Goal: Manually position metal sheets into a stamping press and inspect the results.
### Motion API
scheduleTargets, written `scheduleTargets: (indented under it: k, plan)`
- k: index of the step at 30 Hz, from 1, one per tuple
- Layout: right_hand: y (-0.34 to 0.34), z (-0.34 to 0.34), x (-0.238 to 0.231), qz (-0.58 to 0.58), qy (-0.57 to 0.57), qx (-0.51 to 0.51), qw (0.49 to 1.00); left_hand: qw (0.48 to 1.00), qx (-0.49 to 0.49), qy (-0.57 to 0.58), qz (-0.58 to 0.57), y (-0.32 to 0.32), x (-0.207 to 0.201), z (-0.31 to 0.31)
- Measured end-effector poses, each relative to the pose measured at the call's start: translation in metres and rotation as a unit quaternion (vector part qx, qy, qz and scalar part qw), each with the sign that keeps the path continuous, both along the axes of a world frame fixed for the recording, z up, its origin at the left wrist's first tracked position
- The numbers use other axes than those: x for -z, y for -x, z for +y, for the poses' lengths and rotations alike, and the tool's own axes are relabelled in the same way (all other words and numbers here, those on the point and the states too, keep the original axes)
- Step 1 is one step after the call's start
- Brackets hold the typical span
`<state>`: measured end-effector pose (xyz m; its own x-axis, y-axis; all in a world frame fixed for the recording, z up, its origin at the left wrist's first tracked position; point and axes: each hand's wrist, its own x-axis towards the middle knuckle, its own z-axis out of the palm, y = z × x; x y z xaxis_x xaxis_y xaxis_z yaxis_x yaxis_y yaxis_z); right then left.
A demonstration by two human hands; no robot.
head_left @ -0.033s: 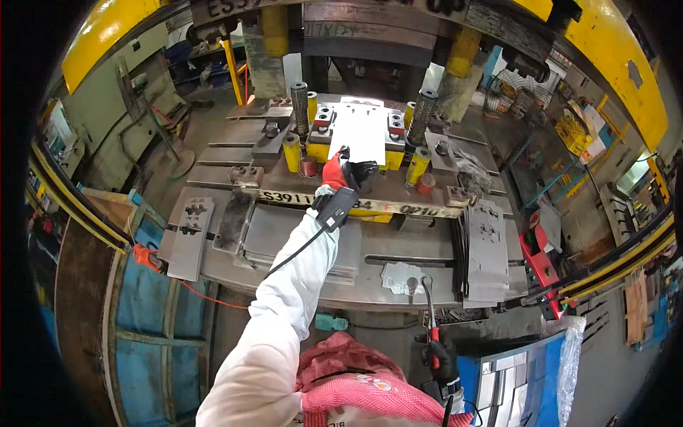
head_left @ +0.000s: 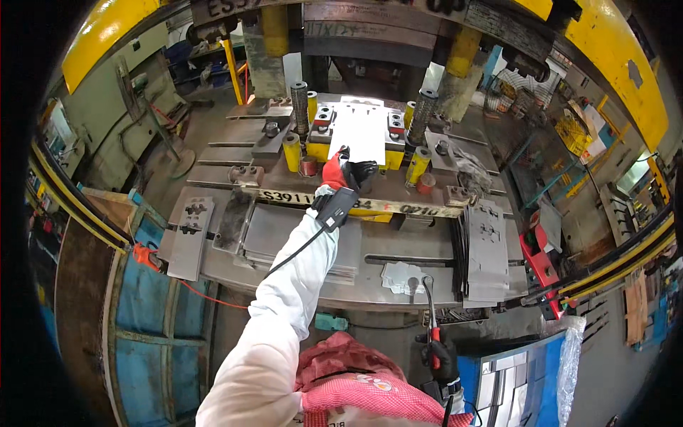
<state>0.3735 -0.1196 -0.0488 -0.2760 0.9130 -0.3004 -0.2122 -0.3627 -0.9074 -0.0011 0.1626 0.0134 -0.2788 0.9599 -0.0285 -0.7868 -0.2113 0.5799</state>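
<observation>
A bright flat metal sheet lies on the lower die in the press. My left hand, in a red and black glove, is at the sheet's near edge. Its thumb lies on the edge and the dark fingers are bunched just below; the grip is partly hidden. A small black box with a cable is strapped to that wrist. Low on the right, my black-gloved right hand is closed round the red handle of a long thin metal hand tool. The tool's curved end points up beside several small cut metal pieces.
Flat sheets are stacked on the press bed before the die, partly behind my left arm. More cut plates stand at the right, and one at the left. Guide posts flank the die. A blue bin holds metal parts.
</observation>
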Motion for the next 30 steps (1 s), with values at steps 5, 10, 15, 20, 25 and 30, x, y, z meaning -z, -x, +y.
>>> scheduleTargets:
  k: [5,10,15,20,25,30]
  plan:
    - [-0.007,-0.002,0.005,0.034,0.005,-0.002,0.999,1.000,0.002,0.003,0.014,0.002,0.000,-0.002]
    - [-0.008,-0.001,0.004,0.043,0.004,-0.022,0.999,0.988,0.124,-0.093,-0.016,0.009,-0.013,-0.025]
    - [-0.011,0.000,0.006,0.044,0.000,-0.038,0.998,0.985,0.042,0.134,0.096,0.020,-0.025,-0.106]
    - [-0.020,-0.002,0.026,0.052,0.026,0.009,0.998,0.913,-0.334,0.054,0.226,0.008,0.007,-0.248]
    - [-0.029,-0.004,0.034,0.051,0.042,0.036,0.997,0.651,-0.518,0.261,0.490,0.050,0.115,-0.351]
    - [-0.029,-0.009,0.035,0.065,0.064,0.048,0.995,0.379,-0.221,0.497,0.749,0.071,0.147,-0.368]
